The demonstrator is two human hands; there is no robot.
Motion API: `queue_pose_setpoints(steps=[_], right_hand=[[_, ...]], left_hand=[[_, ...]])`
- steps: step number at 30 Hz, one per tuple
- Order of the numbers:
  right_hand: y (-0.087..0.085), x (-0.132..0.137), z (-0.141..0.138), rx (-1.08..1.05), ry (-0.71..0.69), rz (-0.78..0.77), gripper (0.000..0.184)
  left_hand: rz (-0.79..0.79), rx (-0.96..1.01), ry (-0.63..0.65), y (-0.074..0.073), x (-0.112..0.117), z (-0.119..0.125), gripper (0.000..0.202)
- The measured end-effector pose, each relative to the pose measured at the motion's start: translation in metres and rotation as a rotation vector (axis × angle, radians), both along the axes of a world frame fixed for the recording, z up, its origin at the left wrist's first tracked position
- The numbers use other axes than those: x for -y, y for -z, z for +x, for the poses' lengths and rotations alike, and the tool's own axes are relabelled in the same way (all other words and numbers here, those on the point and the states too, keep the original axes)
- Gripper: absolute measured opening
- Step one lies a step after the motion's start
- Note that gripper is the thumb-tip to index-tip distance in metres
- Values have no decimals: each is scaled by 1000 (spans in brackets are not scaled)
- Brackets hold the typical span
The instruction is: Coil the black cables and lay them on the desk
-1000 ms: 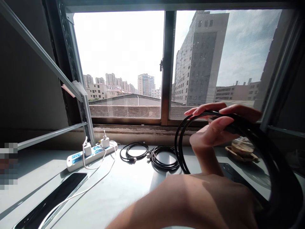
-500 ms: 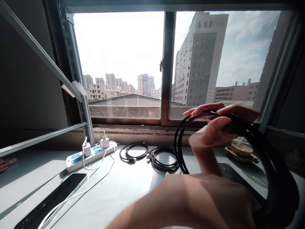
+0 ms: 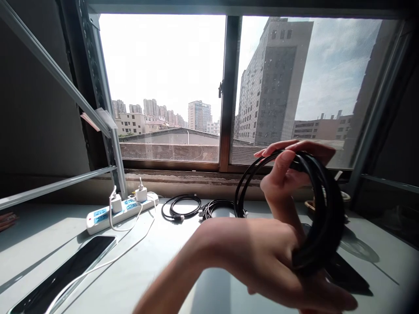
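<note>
A coil of black cable is held up in the air between my two hands. My right hand grips the top of the loops, with its thumb pressed on the near side and its fingers curled over the far side. Lower and closer to me, my left hand reaches across from the left and is around the bottom of the loops; its fingertips are partly hidden. Behind the hands, another coiled black cable lies on the table, partly covered. Left of it rests a smaller coiled black cable with its plug showing.
A white power strip with two chargers and a white cord stands left. A phone lies in front of it. Right are a flat black object, a clear disc and a partly hidden bowl. Another person's hand shows at the left edge.
The held coil has moved left and its loops look narrower. My left hand, with its fingers now in view, has drawn the bottom of the coil inward.
</note>
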State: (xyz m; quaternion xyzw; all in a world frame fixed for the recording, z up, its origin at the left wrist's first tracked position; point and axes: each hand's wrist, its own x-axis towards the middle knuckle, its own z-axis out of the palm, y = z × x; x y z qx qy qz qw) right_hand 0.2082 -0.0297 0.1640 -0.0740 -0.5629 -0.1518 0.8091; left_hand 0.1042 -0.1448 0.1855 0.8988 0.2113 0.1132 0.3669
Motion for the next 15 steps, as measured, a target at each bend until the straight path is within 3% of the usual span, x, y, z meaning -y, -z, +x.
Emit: queue_pose_setpoints(steps=[2, 6, 8, 10, 15], right_hand=[[0, -10, 10, -5, 152, -89, 18], [-4, -21, 28, 320, 470, -523, 27], [-4, -25, 30, 460, 454, -697, 28], [-1, -32, 28, 516, 409, -815, 27], [14, -56, 26, 534, 348, -1017, 22]], left_hand=[[-59, 114, -92, -8, -12, -16, 35], [111, 546, -543, -10, -54, -47, 25], [148, 628, -734, -6, -76, -57, 20], [145, 587, -871, 0, -94, -63, 26], [58, 313, -976, 17, -120, -67, 18]])
